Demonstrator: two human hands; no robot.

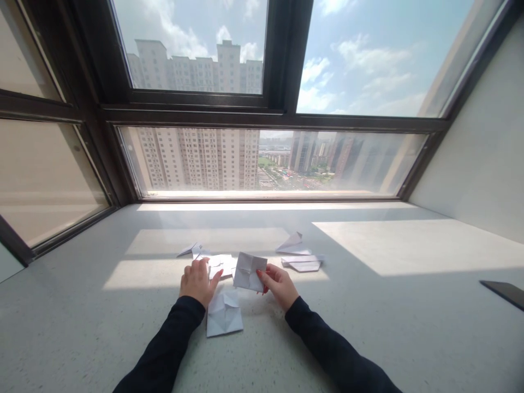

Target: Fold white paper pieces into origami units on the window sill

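I log left hand (196,281) half open over a folded-paper cluster (223,261), count hidden; a careless sweep could scatter it. One loose square (225,322) nearer. One held square (246,269), right edge pinched by right hand (280,284); slack fingers could drop it. Two folded papers (303,266) beyond, on sill (368,338)

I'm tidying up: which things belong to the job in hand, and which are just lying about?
Likely in use:
paper square, held in the right hand
creased paper by the left hand
folded paper, nearest the person

Apparently lying about:
pointed papers beyond the hands
long paper
dark object, far right
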